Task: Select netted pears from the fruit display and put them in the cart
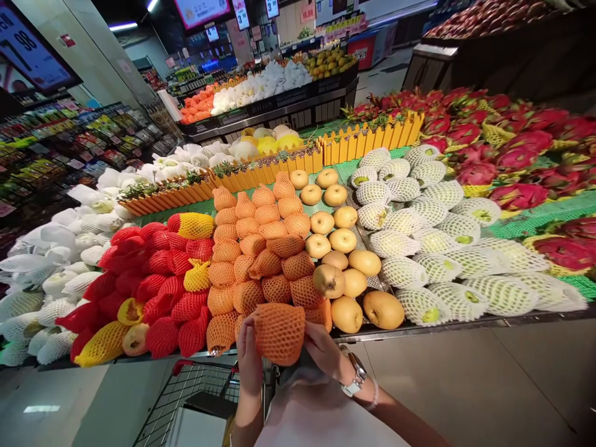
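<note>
Both of my hands hold one fruit wrapped in an orange foam net (278,332), just in front of the display's near edge. My left hand (248,360) grips its left side with curled fingers. My right hand (326,352), with a watch on the wrist, cups its right and lower side. Directly behind it lies a pile of several orange-netted fruits (261,254). Bare yellow-brown pears (342,273) lie just to the right of that pile.
Red- and yellow-netted fruits (149,292) lie left of the pile, white-netted ones (437,261) to the right, and dragon fruit (516,161) at far right. A yellow picket divider (279,167) crosses the display. A shopping cart (195,397) stands below my hands.
</note>
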A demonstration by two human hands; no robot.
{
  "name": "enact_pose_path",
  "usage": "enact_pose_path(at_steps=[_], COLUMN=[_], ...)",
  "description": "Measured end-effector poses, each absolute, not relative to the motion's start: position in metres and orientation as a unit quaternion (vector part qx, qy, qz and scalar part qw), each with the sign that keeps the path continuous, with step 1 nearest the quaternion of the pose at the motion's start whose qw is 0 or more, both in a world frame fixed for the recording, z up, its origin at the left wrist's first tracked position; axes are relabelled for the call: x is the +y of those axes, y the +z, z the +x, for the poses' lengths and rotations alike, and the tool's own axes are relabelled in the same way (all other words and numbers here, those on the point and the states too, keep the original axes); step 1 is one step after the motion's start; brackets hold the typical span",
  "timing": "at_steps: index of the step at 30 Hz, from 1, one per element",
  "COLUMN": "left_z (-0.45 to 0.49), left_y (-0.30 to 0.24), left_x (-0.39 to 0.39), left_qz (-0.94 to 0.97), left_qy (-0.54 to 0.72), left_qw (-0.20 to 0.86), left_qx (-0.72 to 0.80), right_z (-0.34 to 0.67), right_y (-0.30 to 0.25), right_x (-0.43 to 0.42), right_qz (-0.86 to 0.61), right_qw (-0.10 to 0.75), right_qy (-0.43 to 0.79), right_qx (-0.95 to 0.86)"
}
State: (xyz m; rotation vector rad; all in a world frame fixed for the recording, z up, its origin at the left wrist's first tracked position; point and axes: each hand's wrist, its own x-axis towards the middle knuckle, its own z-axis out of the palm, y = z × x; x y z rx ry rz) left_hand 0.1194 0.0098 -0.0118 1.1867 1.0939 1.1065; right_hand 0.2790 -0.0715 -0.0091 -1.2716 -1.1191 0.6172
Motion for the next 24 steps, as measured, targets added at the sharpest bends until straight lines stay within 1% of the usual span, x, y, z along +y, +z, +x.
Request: enact_pose_path(at_steps=[2,4,8,10,12,15,17,19,22,24], left_z=[0.117,0.116,0.118,0.12,0.123,0.126,0.129,0.132,0.136,0.136], left_y=[-0.013,-0.011,-0.005,-0.005,-0.007,-0.01,-0.01,-0.011,-0.009,-0.007], left_x=[0.011,0.014,0.02,0.023,0.026,0.027,0.026,0.024,0.022,0.02], left_qz=[0.56,0.612,0.662,0.661,0.647,0.627,0.611,0.588,0.539,0.48], left_qy=[0.479,0.453,0.387,0.386,0.393,0.394,0.395,0.407,0.448,0.482], left_qw=[0.5,0.461,0.432,0.428,0.433,0.472,0.505,0.523,0.528,0.551], left_qx=[0.455,0.456,0.474,0.481,0.489,0.478,0.465,0.464,0.48,0.483], right_z=[0.277,0.276,0.276,0.279,0.285,0.296,0.3,0.301,0.298,0.293], right_y=[-0.014,-0.021,-0.034,-0.036,-0.034,-0.029,-0.028,-0.03,-0.032,-0.031], right_x=[-0.07,-0.069,-0.069,-0.07,-0.073,-0.077,-0.079,-0.082,-0.086,-0.086], right_qz=[-0.539,-0.54,-0.528,-0.516,-0.509,-0.458,-0.421,-0.415,-0.43,-0.429], right_qw=[0.609,0.607,0.65,0.677,0.703,0.75,0.768,0.759,0.712,0.681], right_qy=[0.281,0.292,0.371,0.396,0.39,0.386,0.404,0.431,0.473,0.494], right_qx=[-0.509,-0.505,-0.401,-0.345,-0.309,-0.28,-0.263,-0.255,-0.291,-0.327])
